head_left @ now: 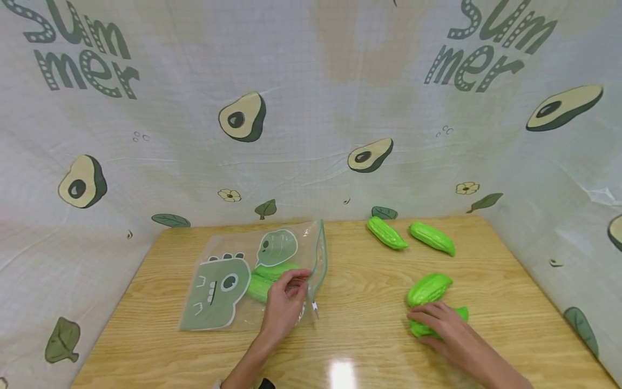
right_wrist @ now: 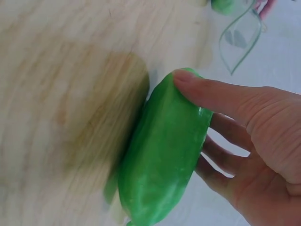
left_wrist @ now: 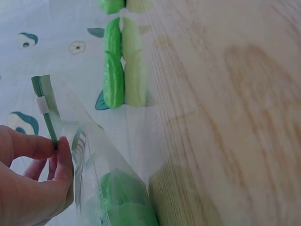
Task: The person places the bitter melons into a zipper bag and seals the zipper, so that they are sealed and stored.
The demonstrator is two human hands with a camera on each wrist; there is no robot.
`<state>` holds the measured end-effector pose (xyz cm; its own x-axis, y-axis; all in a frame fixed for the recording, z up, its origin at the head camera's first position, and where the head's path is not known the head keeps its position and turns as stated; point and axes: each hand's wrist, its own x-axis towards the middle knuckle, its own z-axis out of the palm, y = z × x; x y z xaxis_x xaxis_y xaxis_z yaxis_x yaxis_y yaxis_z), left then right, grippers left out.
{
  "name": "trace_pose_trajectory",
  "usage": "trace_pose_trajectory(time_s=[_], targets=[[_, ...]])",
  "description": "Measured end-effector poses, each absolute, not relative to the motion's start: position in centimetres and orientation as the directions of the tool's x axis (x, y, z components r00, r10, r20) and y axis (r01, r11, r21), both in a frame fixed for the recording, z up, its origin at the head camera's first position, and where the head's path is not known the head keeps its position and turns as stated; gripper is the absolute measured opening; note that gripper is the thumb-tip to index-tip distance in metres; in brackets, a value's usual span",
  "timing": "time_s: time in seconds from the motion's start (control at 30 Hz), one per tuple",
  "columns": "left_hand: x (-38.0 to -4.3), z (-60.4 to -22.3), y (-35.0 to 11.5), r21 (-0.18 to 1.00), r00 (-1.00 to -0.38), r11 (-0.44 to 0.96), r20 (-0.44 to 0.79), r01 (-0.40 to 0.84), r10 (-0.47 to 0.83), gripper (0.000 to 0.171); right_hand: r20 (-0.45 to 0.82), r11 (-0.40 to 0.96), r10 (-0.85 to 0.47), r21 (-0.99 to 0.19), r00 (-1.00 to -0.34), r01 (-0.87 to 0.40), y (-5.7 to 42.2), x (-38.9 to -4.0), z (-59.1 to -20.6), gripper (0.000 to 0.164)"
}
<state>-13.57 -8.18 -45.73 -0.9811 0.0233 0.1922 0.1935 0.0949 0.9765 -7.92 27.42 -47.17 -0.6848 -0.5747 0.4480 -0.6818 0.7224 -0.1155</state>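
My left hand (head_left: 288, 300) pinches the green zip edge of a clear zip bag (head_left: 216, 246) between thumb and fingers. The bag lies flat with a dinosaur print, its mouth facing right and parted; green bitter melons (head_left: 259, 287) show inside. In the left wrist view, a white slider (left_wrist: 42, 105) sits on the zip strip above the fingertips. On the right, my right hand (head_left: 449, 329) grips a glossy green bitter melon (right_wrist: 162, 155), thumb on one side and fingers on the other. Just beyond it lies another bitter melon (head_left: 430, 289).
Farther back on the wooden table (head_left: 359, 302) lie two more bitter melons, one to the left (head_left: 386, 233) and one to the right (head_left: 432, 238). A printed cloth (head_left: 301, 156) with avocados and leaves hangs behind the table and along both sides.
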Motion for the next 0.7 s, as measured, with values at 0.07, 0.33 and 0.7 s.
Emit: trace_pose_trajectory(time_s=[0.07, 0.33, 0.7], targets=[[-13.6, -45.7, -8.2, 0.977, -0.981, 0.096, 0.190, 0.191, 0.025, 0.023, 0.445, 0.721, -0.576, -0.121, -0.686, -0.683, 27.4, -8.0, -47.0, 0.059], [-13.6, -45.7, -8.2, 0.978, -0.982, 0.091, 0.187, 0.189, 0.024, 0.023, 0.460, 0.757, -0.532, -0.118, -0.711, -0.642, 26.8, -7.9, -46.1, 0.055], [-13.6, -45.7, -8.3, 0.977, -0.981, 0.090, 0.190, 0.192, 0.023, 0.023, 0.381, 0.835, -0.453, -0.134, -0.806, -0.533, 25.5, -8.2, -44.0, 0.045]])
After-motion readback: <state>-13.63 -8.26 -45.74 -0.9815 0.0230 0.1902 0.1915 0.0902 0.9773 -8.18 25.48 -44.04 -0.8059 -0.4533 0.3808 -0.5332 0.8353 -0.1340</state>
